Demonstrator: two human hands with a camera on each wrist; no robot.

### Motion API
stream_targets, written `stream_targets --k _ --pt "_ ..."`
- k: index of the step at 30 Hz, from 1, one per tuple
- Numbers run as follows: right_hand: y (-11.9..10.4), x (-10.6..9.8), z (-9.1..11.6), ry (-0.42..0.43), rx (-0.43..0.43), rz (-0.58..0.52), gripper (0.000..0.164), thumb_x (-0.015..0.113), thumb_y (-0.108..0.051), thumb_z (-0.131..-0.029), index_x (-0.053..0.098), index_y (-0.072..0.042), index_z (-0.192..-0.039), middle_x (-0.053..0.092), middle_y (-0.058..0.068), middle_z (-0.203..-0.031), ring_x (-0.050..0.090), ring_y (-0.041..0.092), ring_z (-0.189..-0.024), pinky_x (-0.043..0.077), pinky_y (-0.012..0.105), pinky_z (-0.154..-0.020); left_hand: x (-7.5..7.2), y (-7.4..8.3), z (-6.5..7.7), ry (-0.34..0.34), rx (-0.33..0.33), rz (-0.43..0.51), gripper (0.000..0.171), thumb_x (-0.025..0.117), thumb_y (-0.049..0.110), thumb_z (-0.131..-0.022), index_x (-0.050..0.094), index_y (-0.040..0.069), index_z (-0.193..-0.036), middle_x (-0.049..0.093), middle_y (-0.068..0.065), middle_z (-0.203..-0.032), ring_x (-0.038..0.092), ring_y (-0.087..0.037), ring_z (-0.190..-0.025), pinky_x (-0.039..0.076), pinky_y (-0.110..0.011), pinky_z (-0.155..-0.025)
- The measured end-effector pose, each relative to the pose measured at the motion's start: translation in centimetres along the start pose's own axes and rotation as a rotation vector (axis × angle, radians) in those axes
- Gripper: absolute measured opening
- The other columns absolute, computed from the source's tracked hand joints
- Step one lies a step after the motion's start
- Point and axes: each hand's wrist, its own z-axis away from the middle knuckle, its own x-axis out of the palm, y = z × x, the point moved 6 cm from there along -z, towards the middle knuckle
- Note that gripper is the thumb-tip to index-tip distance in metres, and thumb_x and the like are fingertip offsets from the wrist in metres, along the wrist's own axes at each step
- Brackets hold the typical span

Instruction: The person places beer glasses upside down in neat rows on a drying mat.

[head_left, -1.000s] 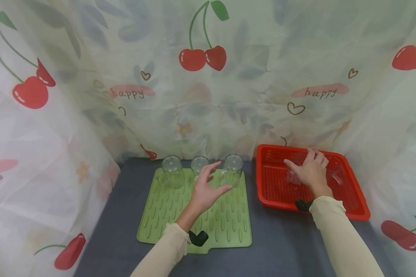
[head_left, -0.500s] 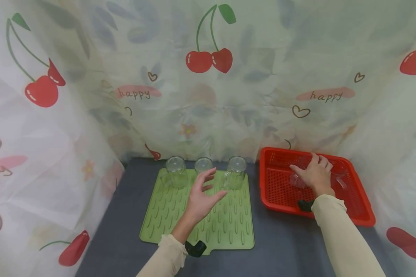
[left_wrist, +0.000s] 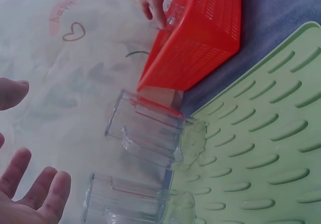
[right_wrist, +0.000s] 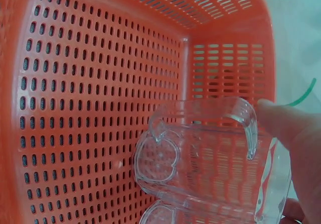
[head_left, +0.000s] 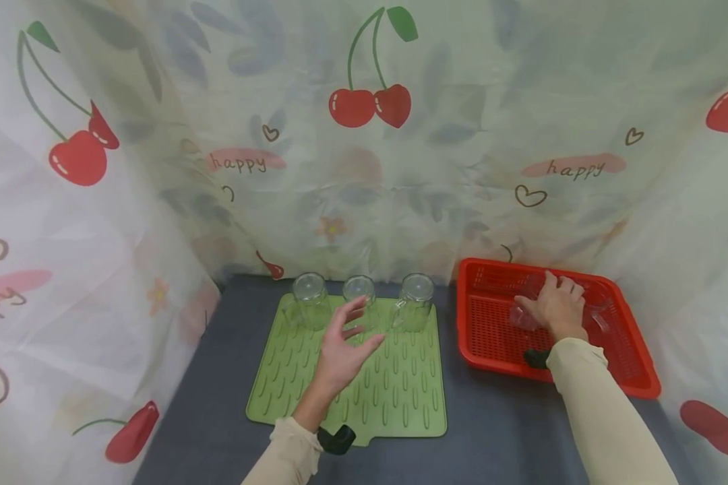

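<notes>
The left hand (head_left: 340, 351), spread and unclasped, hovers above the green mat (head_left: 394, 387), near three upturned mugs (head_left: 417, 304) along its far side. At right, the right hand (head_left: 561, 311) meets a clear mug (right_wrist: 215, 158) inside the red basket (head_left: 488, 330); whether it grips is unclear.

Room lies over the front of the green drying mat (head_left: 394, 387) and the dark tabletop (head_left: 479, 424) right of it. Along the mat's back edge, three upturned glass mugs (head_left: 417, 296) leave narrow gaps, handles jutting left, with the curtain (head_left: 376, 202) close behind. The red basket's (head_left: 491, 364) walls bar sideways passage; its left part offers space, while two mugs (right_wrist: 215, 171) crowd under the right hand (head_left: 561, 311).
</notes>
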Motion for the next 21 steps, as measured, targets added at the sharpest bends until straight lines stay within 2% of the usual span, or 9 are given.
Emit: stream_targets --k 4,7,11,16,21 --pt "0.1 0.0 0.1 -0.009 0.01 -0.009 0.097 0.07 -0.034 -0.092 0.013 0.012 -0.155 0.016 0.048 -0.149 0.013 0.065 -0.136 0.026 0.079 -0.111 -0.2 -0.2 0.0 0.012 0.011 0.009 0.072 0.084 0.017 -0.085 0.051 0.024 -0.148 0.054 -0.004 -0.148 0.054 -0.028 -0.135 0.053 -0.048 -0.107" --pt "0.0 0.1 0.1 -0.006 0.013 -0.023 0.094 0.071 -0.029 -0.092 0.013 0.012 -0.154 0.015 0.047 -0.149 0.013 0.064 -0.138 0.031 0.079 -0.108 -0.4 -0.4 0.0 0.021 0.004 0.019 0.072 0.084 0.016 -0.085 0.05 0.025 -0.148 0.054 -0.003 -0.149 0.053 -0.027 -0.136 0.053 -0.047 -0.108" --pt "-0.3 0.2 0.1 -0.011 0.013 -0.022 0.092 0.072 -0.025 -0.092 0.015 0.013 -0.153 0.016 0.047 -0.148 0.013 0.063 -0.137 0.032 0.079 -0.108 -0.6 -0.9 0.2 0.032 -0.029 0.031 0.073 0.084 0.018 -0.085 0.05 0.029 -0.148 0.054 -0.003 -0.149 0.052 -0.028 -0.137 0.051 -0.049 -0.109" --pt "-0.9 0.6 0.0 -0.045 0.005 -0.029 0.09 0.071 -0.02 -0.093 0.014 0.012 -0.154 0.016 0.044 -0.147 0.012 0.061 -0.137 0.034 0.079 -0.106 -1.0 -1.3 0.4 0.057 -0.034 0.045 0.073 0.085 0.016 -0.084 0.05 0.024 -0.148 0.054 -0.006 -0.148 0.052 -0.033 -0.137 0.051 -0.054 -0.108" --pt "-1.4 1.1 -0.2 -0.114 0.001 -0.042 0.09 0.068 -0.021 -0.095 0.01 0.009 -0.156 0.012 0.043 -0.146 0.017 0.063 -0.133 0.037 0.081 -0.101 -1.2 -1.7 0.4 0.058 -0.025 0.043 0.073 0.084 0.016 -0.085 0.05 0.02 -0.149 0.054 -0.003 -0.147 0.052 -0.034 -0.137 0.052 -0.053 -0.107"
